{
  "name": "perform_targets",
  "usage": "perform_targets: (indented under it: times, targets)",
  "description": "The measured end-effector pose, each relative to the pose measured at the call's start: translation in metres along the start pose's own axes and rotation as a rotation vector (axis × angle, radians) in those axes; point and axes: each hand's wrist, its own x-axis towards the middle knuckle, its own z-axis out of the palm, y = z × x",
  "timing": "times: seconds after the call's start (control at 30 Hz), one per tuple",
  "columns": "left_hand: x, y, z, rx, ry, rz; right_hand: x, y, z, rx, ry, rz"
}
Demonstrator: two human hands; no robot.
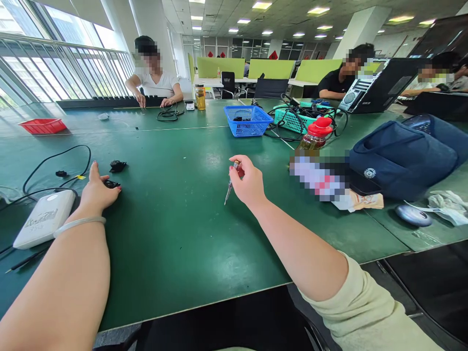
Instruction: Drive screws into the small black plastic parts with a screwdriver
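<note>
My right hand (248,180) is closed around the amber handle of a small screwdriver (228,192), its metal shaft slanting down toward the green tabletop. Over on the left, my left hand (98,189) has its thumb and fingers around a small black part (111,184) low at the table; the fingers partly cover it. Just beyond that hand lies another black piece (117,166). A smaller black piece (61,173) rests farther left, inside the loop of a black cable (54,150).
Left of my forearm are a white box-shaped device (44,218) and a black pen-like tool (27,261). Ahead stand a blue basket (248,122), a red tray (43,126) and a red-capped bottle (317,132). A navy bag (405,156) and mouse (413,215) lie right. Several people sit around.
</note>
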Motion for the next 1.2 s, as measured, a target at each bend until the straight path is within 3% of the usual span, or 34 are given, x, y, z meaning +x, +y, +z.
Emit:
perform_targets:
  times: [0.37, 0.57, 0.67, 0.73, 0.83, 0.97, 1.03, 1.2]
  targets:
    - [-0.012, 0.013, -0.008, -0.016, -0.006, -0.061, 0.000, -0.001, -0.001, 0.007, -0.003, 0.001]
    - [-0.019, 0.021, -0.019, 0.015, 0.001, -0.226, 0.001, 0.000, 0.000, 0.024, 0.004, -0.009]
    - [-0.020, 0.026, -0.020, 0.037, 0.026, -0.230, 0.001, 0.000, 0.001, 0.030, 0.016, -0.012]
    - [-0.025, 0.038, -0.019, 0.033, 0.076, -0.156, 0.000, -0.001, 0.001, 0.039, 0.020, -0.035]
    - [-0.043, 0.071, -0.009, -0.038, 0.098, 0.092, -0.001, -0.003, 0.001, 0.064, 0.008, -0.088]
    - [-0.079, 0.122, 0.017, -0.084, -0.057, 0.539, -0.003, -0.005, 0.001, 0.092, 0.026, -0.172]
    - [-0.097, 0.140, 0.032, -0.063, -0.131, 0.698, -0.004, -0.006, 0.001, 0.126, 0.065, -0.229]
    - [-0.124, 0.156, 0.057, -0.096, -0.234, 0.775, -0.008, -0.012, 0.002, 0.217, 0.122, -0.358]
